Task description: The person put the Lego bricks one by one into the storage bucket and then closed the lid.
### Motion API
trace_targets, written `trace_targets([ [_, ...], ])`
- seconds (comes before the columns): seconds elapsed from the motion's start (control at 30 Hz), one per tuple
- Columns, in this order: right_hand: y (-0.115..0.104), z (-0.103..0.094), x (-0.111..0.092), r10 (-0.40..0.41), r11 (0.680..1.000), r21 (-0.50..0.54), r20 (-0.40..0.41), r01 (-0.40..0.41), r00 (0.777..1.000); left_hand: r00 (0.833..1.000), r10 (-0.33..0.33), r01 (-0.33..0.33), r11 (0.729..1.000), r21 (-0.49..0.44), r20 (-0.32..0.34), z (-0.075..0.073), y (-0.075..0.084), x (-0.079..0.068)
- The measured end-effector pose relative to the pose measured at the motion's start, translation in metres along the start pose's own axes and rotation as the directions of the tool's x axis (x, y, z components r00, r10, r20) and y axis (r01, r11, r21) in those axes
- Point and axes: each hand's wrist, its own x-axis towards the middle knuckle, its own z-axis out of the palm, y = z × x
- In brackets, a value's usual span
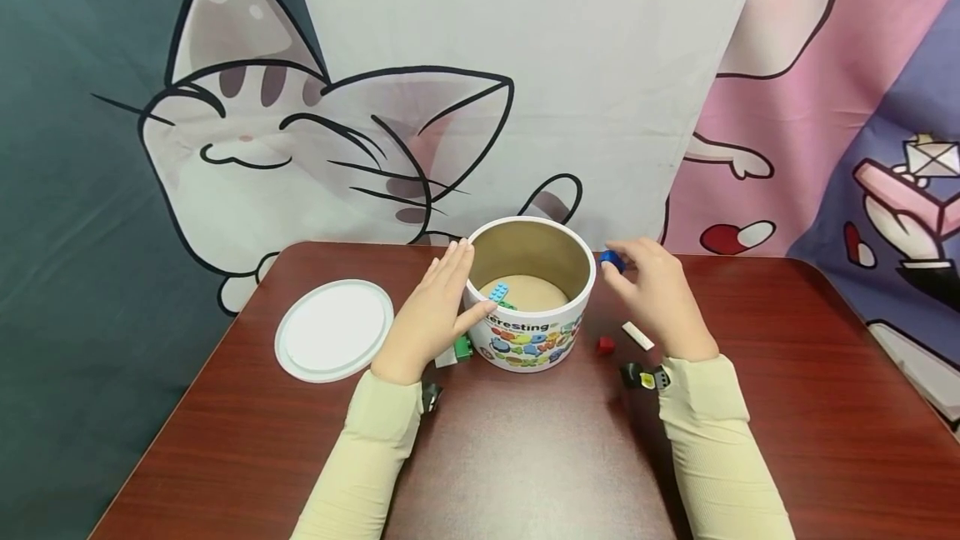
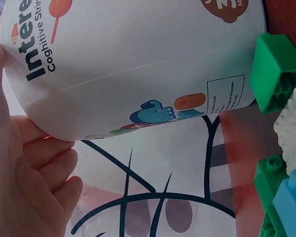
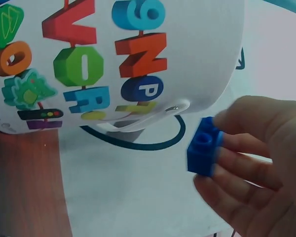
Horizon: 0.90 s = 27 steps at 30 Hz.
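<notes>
A round white bucket [image 1: 534,332] with colourful printed pictures stands upright on the table. Inside it lie a light blue brick [image 1: 498,292] and a bit of green. My left hand [image 1: 429,312] rests against the bucket's left side and rim, fingers straight and thumb over the front edge. Just right of the bucket, at about rim height, my right hand [image 1: 654,294] pinches a dark blue toy brick [image 3: 205,147] between thumb and fingers, apart from the bucket wall. In the right wrist view the brick's studs show.
A white round lid [image 1: 333,330] lies on the left of the table. Beside the bucket's left foot are green bricks [image 2: 277,71], a white piece [image 2: 293,123] and a blue brick [image 2: 291,200]. A red brick [image 1: 605,346] and a white strip [image 1: 637,336] lie to the right.
</notes>
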Motion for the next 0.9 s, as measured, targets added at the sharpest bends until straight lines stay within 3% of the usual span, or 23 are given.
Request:
trace_targets([
  [0.37,-0.013,0.003,0.000,-0.022,0.999,0.038,-0.155,0.028,0.988,1.000,0.000,0.000,1.000,-0.013,-0.003,0.000,-0.001,-0.001],
  [0.6,-0.026,0.013,0.000,-0.088,0.989,0.097,-0.249,0.116,0.964,1.000,-0.002,0.002,1.000,-0.010,-0.004,-0.001,-0.001,-0.001],
  [0.9,-0.042,0.027,-0.001,-0.156,0.975,0.125,-0.210,0.185,0.965,1.000,-0.003,0.003,1.000,-0.014,-0.004,-0.002,0.001,0.000],
])
